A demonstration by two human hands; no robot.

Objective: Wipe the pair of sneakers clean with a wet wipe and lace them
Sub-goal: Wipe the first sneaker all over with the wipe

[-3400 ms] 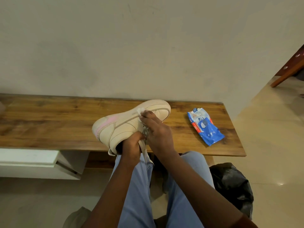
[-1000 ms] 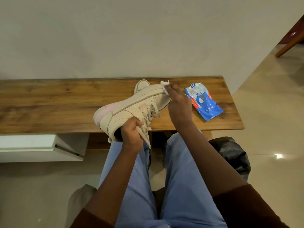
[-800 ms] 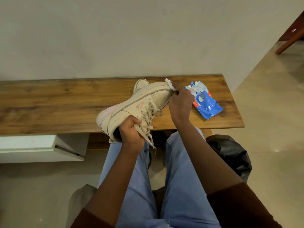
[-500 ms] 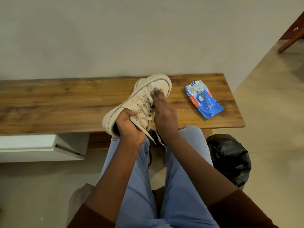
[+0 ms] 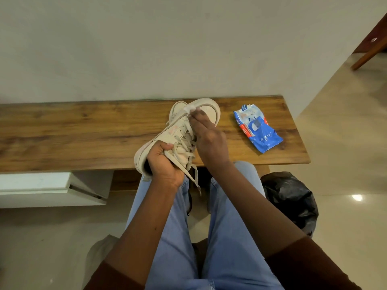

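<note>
Head view: our left hand (image 5: 162, 162) grips the heel opening of the cream leather sneaker (image 5: 167, 137), fingers curled round collar and lace, above the wooden table (image 5: 73, 132); since a moment ago we have slid our right hand (image 5: 209, 141) up to the toe, near-straight fingers (image 5: 196, 117) pressing the white wet wipe (image 5: 188, 108) there, so wiping continues.

The left hand (image 5: 165, 162) is seen curled tight round the heel end of the sneaker (image 5: 167, 135), its forearm angled up from the lower left. The right hand (image 5: 209, 141) is stretched forward, fingers (image 5: 199, 119) laid long and nearly straight, tips pressed onto the wet wipe (image 5: 189, 107) at the toe. Both forearms are bared, with dark sleeves seen near the elbows.
</note>
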